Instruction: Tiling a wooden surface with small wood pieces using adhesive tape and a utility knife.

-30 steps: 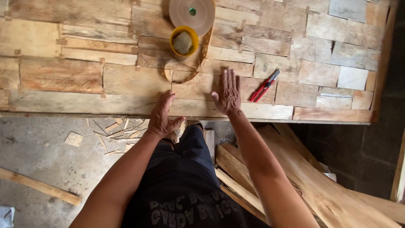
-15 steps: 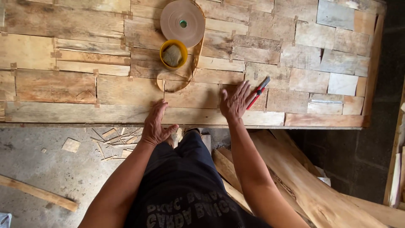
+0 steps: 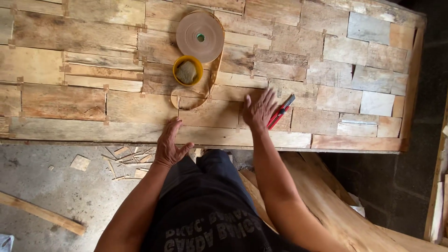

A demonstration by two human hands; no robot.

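Note:
A panel of pieced-together wood veneer strips (image 3: 84, 100) lies on a table in front of me. My left hand (image 3: 169, 142) rests flat on its near edge, fingers apart, holding nothing. My right hand (image 3: 259, 109) lies flat on the veneer further right, fingers spread, its fingertips touching a red utility knife (image 3: 281, 111). A roll of brown paper tape (image 3: 200, 36) sits at the far middle, its loose tail (image 3: 211, 88) curling down toward my hands. Beside the roll stands a small yellow bowl (image 3: 187, 71) holding a sponge.
Wood offcuts and chips (image 3: 123, 158) litter the concrete floor below the table's near edge. A long wooden slat (image 3: 42, 213) lies on the floor at left. Rough planks (image 3: 336, 205) lean at lower right, by a dark wall.
My right hand has slid right along the veneer, from beside the tape tail to the red knife. My left hand has stayed at the near edge.

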